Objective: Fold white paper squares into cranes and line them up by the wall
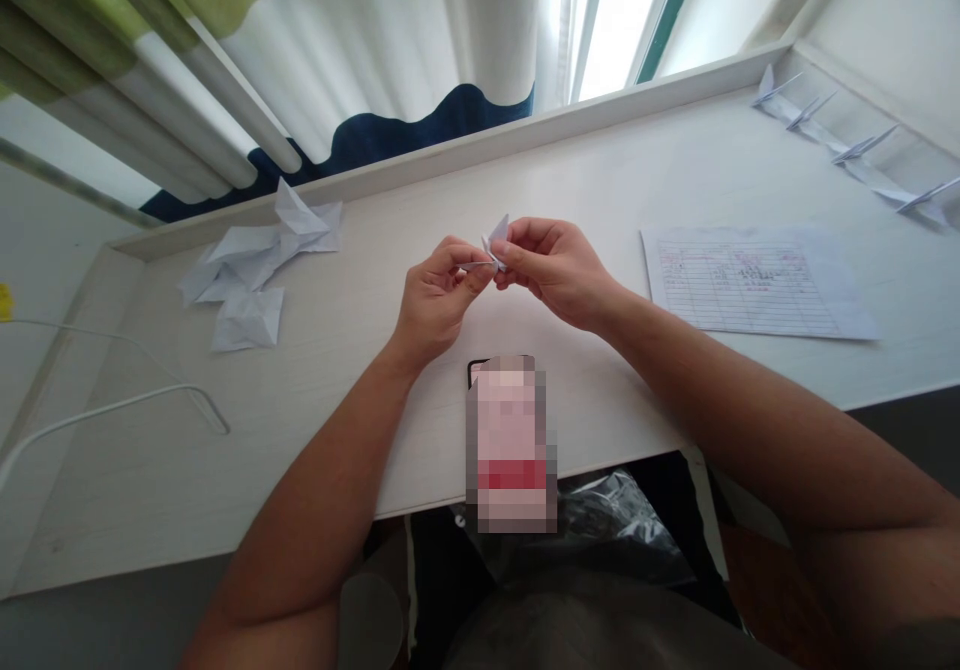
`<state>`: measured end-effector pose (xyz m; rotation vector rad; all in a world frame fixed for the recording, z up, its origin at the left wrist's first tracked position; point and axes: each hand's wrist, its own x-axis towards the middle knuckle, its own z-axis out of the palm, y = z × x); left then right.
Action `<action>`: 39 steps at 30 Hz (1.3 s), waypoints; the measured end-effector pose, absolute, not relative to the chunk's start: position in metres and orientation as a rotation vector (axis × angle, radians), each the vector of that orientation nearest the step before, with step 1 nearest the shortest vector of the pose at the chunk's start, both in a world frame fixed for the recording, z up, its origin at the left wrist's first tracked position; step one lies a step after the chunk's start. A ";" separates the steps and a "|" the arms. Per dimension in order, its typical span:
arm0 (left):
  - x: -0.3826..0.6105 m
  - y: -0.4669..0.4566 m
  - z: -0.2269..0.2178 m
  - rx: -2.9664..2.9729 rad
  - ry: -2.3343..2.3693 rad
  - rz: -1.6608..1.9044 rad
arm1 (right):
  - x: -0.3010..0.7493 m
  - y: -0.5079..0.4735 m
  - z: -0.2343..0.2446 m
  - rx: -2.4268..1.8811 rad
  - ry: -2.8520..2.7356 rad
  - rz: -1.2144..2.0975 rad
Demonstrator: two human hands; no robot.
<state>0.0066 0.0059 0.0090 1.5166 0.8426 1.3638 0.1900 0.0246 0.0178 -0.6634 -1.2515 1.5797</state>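
Between my two hands, above the middle of the white desk, is a small piece of folded white paper (499, 234). My left hand (435, 295) pinches its left point between thumb and fingers. On the other side, my right hand (551, 265) grips the paper's body, thumb on top, and one pointed flap sticks up past the fingertips. Fingers cover most of the folds, so the finished shape cannot be made out. A phone (511, 440) with a blurred screen lies below the hands at the desk's front edge.
Several creased paper pieces (255, 255) lie at the left. Folded paper cranes (862, 150) stand in a row at the back right, near a printed sheet (750, 285). A white cable (150, 395) crosses the left side. Curtains (360, 50) hang behind the desk (360, 240).
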 end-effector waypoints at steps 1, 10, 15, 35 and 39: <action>0.007 0.006 0.009 1.507 0.858 1.365 | 0.190 0.024 0.018 -0.662 -1.247 1.579; 0.007 0.008 0.002 1.468 0.918 1.460 | 0.189 0.024 0.016 -0.648 -1.249 1.580; 0.000 0.010 0.003 1.383 0.803 1.271 | 0.191 0.022 0.016 -0.622 -1.299 1.638; -0.012 0.010 -0.006 1.626 0.783 1.299 | 0.202 0.022 0.022 -0.625 -1.454 1.382; -0.009 0.009 -0.007 1.652 0.865 1.377 | 0.202 0.023 0.019 -0.584 -1.476 1.328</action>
